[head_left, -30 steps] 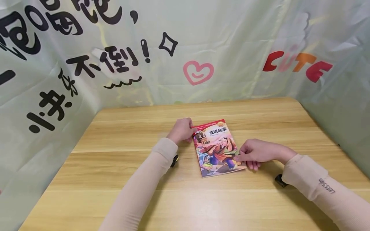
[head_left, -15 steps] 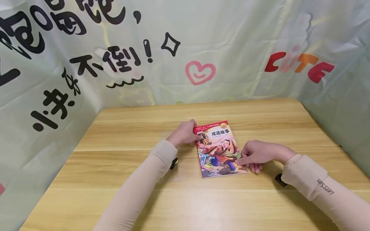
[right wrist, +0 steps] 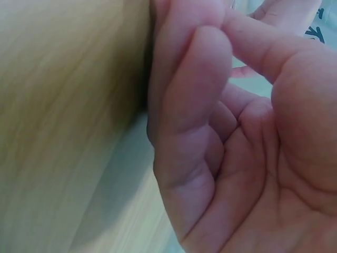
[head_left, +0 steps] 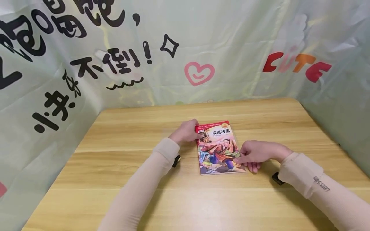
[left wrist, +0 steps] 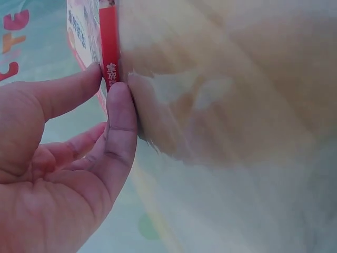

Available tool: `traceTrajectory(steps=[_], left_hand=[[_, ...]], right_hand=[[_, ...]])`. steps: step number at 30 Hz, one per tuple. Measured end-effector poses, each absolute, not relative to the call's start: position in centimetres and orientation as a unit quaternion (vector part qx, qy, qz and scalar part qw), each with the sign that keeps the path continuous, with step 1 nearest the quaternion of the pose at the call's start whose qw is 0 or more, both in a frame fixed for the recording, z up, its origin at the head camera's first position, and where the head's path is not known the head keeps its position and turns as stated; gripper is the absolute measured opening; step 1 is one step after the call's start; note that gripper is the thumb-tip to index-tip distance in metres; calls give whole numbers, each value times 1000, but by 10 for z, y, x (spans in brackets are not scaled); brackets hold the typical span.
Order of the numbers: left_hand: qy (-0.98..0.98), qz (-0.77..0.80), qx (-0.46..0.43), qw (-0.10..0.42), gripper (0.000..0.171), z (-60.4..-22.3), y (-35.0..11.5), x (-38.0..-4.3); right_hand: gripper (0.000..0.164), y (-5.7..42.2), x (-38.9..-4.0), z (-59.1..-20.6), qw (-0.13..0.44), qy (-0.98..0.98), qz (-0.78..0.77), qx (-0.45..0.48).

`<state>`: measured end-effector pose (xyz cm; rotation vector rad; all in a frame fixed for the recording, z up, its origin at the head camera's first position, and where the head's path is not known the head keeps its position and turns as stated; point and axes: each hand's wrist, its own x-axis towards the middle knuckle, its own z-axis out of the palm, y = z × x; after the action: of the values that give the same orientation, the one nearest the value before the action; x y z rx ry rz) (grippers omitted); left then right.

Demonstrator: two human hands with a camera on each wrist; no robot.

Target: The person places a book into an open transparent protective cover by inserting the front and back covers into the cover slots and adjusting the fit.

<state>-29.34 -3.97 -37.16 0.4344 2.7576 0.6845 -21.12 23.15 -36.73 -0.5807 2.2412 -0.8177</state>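
Note:
A thin book [head_left: 218, 150] with a red top band and a cartoon figure on its cover lies face up on the wooden table [head_left: 138, 128]. My left hand [head_left: 185, 131] pinches its upper left edge. Close up in the left wrist view, thumb and fingers of that hand [left wrist: 79, 153] grip the red spine [left wrist: 109, 42]. At the lower right side, my right hand [head_left: 257, 152] holds the book's edge, thumb on the cover and fingers curled by the side. From the right wrist, curled fingers of this hand [right wrist: 192, 126] fill the view and hide the book.
A pale printed cloth [head_left: 231, 57] with black characters, a pink heart and coloured letters hangs behind the table and along both sides. Dark wrist devices, such as the one under the right sleeve [head_left: 277, 178], sit close above the tabletop.
The book has turned slightly clockwise, its top shifting right and its bottom edge lying more level. My left hand moved a little right with it; my right hand stays at the edge.

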Motion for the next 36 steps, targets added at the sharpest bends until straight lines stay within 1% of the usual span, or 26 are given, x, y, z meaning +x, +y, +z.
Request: traceTrajectory(steps=[3, 8, 12, 15, 21, 25, 27, 30, 32, 36], left_hand=[[951, 233, 149, 137, 55, -371, -37, -297], [954, 218, 161, 125, 55, -371, -36, -301], [955, 216, 170, 114, 57, -371, -38, -299], [954, 231, 157, 110, 58, -369, -42, -294], [963, 239, 104, 70, 53, -363, -57, -286], [971, 213, 95, 45, 52, -359, -69, -276], [976, 189, 99, 47, 55, -358, -75, -268], [980, 160, 103, 63, 57, -357, -83, -255], [980, 151, 103, 81, 58, -357, -88, -246], [982, 118, 110, 94, 58, -361, -95, -233]], right_hand=[[39, 231, -212, -368, 340, 860, -310, -219], [39, 231, -215, -365, 336, 867, -301, -213], [41, 231, -218, -360, 331, 870, -297, -213], [42, 233, -221, -357, 323, 871, -300, -217], [44, 235, -231, -353, 269, 887, -306, -217], [41, 234, -235, -351, 226, 897, -316, -209], [38, 232, -237, -350, 210, 900, -324, -204], [34, 230, -238, -348, 189, 903, -329, -200], [33, 229, -238, -347, 180, 904, -333, -198], [31, 227, -237, -343, 167, 905, -335, -204]])
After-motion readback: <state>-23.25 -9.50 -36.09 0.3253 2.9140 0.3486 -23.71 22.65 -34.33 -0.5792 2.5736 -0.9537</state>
